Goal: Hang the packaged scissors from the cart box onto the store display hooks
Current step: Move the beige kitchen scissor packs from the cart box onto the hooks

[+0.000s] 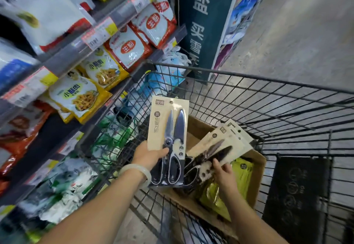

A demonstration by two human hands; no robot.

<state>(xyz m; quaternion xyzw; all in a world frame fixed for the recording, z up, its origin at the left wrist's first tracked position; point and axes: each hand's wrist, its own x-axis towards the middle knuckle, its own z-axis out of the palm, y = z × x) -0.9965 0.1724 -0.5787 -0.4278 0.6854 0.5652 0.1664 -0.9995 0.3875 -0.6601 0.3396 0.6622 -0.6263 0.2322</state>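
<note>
**Two hands on scissor packs over the cart box**

Left hand (151,155) grips one packaged scissors (168,126), thumb across the lower card edge, pack held upright above the cardboard box (256,176). Card is beige, hang hole at top, small brand block top left, vertical text reading roughly 厨房强力剪; steel blades, black-and-white handles. Pale bangle (135,171) on the left wrist.

Right hand (223,171) pinches the lower end of a fanned stack of packs (220,144), same beige cards, lying tilted in the box; print on them too blurred to read. Green and yellow-green packets (241,174) also in the box, under and beside the stack.

Box sits inside a black wire cart (268,98). Black mat-like panel (297,192) with faint round marks at the cart's right end.

Shelves (63,65) on the left: yellow bags marked 小酥肉 (82,94), red-and-white bags marked 生粉 (132,46), price tags along the rails, unreadable. Dark teal sign (203,21) ahead with large white characters, 盐 and 买 legible. Grey concrete floor (306,32) to the right.

Display hooks not identifiable in this view.
</note>
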